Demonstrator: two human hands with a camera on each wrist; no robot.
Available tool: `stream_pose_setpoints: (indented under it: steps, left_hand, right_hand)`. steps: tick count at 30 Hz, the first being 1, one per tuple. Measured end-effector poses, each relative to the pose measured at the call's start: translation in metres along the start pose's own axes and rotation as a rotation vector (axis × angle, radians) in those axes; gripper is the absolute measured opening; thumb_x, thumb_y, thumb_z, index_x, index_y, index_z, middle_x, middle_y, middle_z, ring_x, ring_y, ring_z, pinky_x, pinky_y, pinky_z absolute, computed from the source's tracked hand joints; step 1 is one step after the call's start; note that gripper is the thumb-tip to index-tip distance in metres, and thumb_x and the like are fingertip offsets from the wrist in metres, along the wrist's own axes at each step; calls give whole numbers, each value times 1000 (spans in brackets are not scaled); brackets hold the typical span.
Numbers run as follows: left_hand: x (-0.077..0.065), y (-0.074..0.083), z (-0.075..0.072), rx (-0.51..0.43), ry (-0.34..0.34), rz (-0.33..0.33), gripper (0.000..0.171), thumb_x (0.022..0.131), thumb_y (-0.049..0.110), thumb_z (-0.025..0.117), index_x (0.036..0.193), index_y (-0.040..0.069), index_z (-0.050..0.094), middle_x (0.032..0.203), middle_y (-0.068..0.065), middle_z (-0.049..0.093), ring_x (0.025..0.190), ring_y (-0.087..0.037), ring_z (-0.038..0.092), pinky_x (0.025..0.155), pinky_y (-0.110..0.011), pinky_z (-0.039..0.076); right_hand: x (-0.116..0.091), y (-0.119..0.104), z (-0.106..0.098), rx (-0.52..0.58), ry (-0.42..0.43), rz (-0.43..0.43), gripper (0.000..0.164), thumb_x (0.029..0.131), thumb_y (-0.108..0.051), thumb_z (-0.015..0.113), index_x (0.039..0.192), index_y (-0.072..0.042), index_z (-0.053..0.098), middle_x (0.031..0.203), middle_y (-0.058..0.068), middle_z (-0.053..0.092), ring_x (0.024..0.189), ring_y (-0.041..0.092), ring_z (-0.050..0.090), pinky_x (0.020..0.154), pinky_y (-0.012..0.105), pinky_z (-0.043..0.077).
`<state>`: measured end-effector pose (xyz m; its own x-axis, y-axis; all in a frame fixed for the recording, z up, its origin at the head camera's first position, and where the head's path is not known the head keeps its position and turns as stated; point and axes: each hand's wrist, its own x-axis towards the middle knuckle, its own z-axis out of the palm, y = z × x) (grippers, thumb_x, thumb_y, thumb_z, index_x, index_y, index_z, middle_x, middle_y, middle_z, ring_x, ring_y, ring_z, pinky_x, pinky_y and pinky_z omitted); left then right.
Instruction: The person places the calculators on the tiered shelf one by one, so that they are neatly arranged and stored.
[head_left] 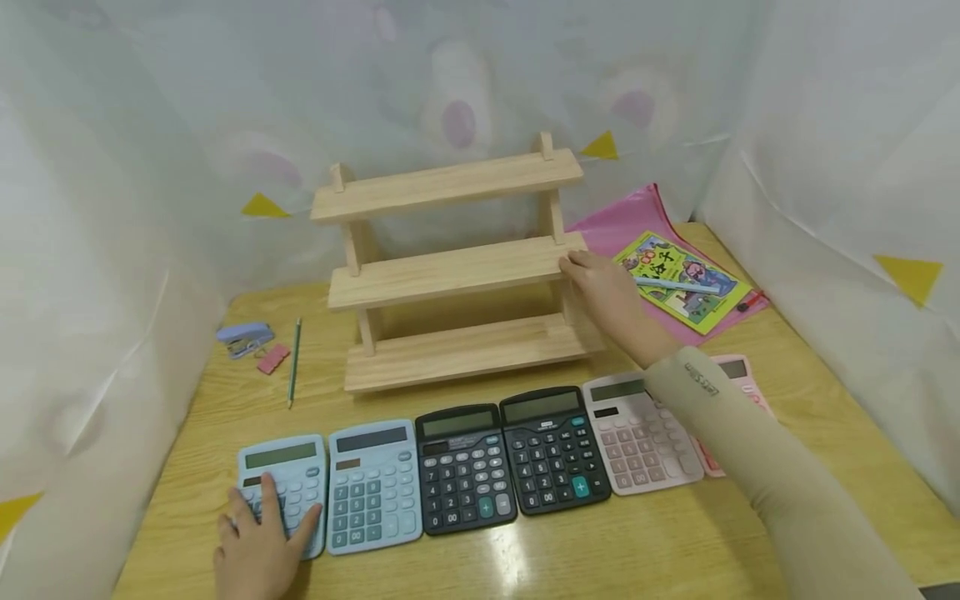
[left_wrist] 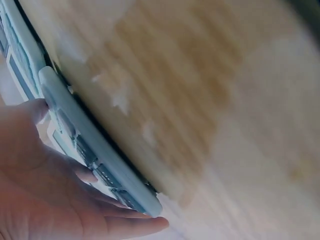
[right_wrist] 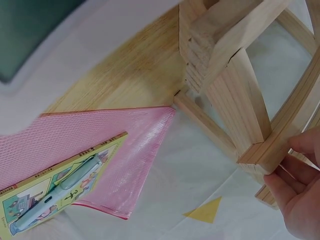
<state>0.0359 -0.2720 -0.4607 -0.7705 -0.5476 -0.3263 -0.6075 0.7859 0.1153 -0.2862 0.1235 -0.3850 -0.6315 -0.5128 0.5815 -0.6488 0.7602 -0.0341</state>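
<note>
My left hand (head_left: pixel 257 542) rests with spread, fairly straight fingers on the leftmost light blue calculator (head_left: pixel 282 455). In the left wrist view the thumb lies at one edge of that calculator (left_wrist: pixel 100 145) and the other fingers reach across its keys. My right hand (head_left: pixel 611 296) grips the right end of the middle tier of a three-tier wooden shelf (head_left: pixel 450 271). From the right wrist view, the thumb is on one face of the board (right_wrist: pixel 280 150) and the curled fingers are on the other. The shelf stands upright behind the calculator row.
Right of the blue calculator, a second blue one (head_left: pixel 375 487), two black ones (head_left: pixel 468 467) and two pink ones (head_left: pixel 641 433) form a row. A stapler (head_left: pixel 246 337), pink binder clip (head_left: pixel 273 358) and green pencil (head_left: pixel 295 362) lie left; a pink zip pouch (head_left: pixel 626 217), booklet (head_left: pixel 675 258) and pen (head_left: pixel 678 286) right.
</note>
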Motion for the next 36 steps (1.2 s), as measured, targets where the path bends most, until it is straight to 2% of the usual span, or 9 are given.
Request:
stream_pose_setpoints:
  steps: [4, 9, 12, 17, 21, 24, 29, 33, 36]
  left_hand:
    - [1, 0, -3, 9, -31, 3, 116, 74, 84, 30, 146, 2, -9, 142, -44, -12, 125, -67, 5, 98, -76, 18]
    - [3, -3, -3, 20, -14, 6, 123, 69, 87, 35, 146, 1, -10, 141, -46, -9, 124, -68, 9, 94, -76, 24]
    - [5, -4, -5, 27, -6, 4, 130, 64, 89, 40, 146, 0, -7, 140, -47, -4, 120, -68, 16, 91, -74, 31]
    - [11, -7, -13, 24, 77, 40, 135, 58, 83, 56, 141, -14, 11, 131, -48, 19, 108, -66, 33, 83, -69, 40]
    - [16, -1, -34, 15, 121, 128, 131, 62, 74, 63, 133, -25, 15, 122, -50, 27, 103, -67, 37, 85, -69, 38]
    - [15, 21, -56, 12, 129, 210, 129, 65, 72, 62, 133, -26, 14, 126, -50, 26, 104, -67, 37, 85, -69, 38]
    - [17, 80, -85, 33, 120, 362, 124, 68, 71, 60, 138, -20, 13, 135, -46, 25, 114, -64, 34, 90, -68, 38]
    - [28, 128, -88, 65, 96, 453, 119, 70, 70, 58, 140, -17, 15, 138, -42, 27, 120, -59, 35, 93, -64, 39]
    - [38, 156, -84, 84, 46, 459, 120, 70, 71, 56, 141, -16, 13, 140, -40, 25, 123, -56, 35, 95, -60, 41]
  right_hand:
    - [0, 0, 1, 11, 3, 4, 23, 86, -3, 60, 108, -2, 67, 113, 19, 65, 102, 35, 63, 86, 45, 52]
    - [0, 0, 0, 12, 5, 5, 24, 85, -2, 60, 108, -2, 67, 113, 19, 65, 102, 34, 63, 87, 45, 52]
    - [0, 0, -1, 9, 3, 9, 24, 85, -3, 60, 109, -3, 67, 113, 19, 66, 103, 34, 63, 87, 45, 52]
    - [0, 0, -1, 13, -5, 17, 25, 86, -3, 60, 109, -3, 67, 114, 19, 65, 105, 34, 62, 89, 45, 52]
    - [0, 1, 0, 12, -11, 18, 26, 86, -4, 60, 111, -3, 66, 115, 19, 65, 106, 34, 62, 90, 45, 51]
    - [0, 2, 1, 10, -2, 14, 26, 85, -3, 60, 110, -3, 66, 114, 19, 65, 105, 34, 62, 89, 45, 52]
    - [1, 3, 0, 5, -1, 11, 26, 85, -2, 60, 110, -3, 66, 114, 20, 65, 104, 35, 62, 89, 45, 52]
    - [0, 1, -1, 4, -16, 24, 27, 85, -2, 60, 111, -3, 66, 115, 20, 64, 105, 35, 62, 90, 45, 51]
    - [0, -1, -1, 9, -36, 30, 27, 86, -4, 60, 112, -4, 65, 116, 19, 64, 106, 35, 61, 91, 45, 51]
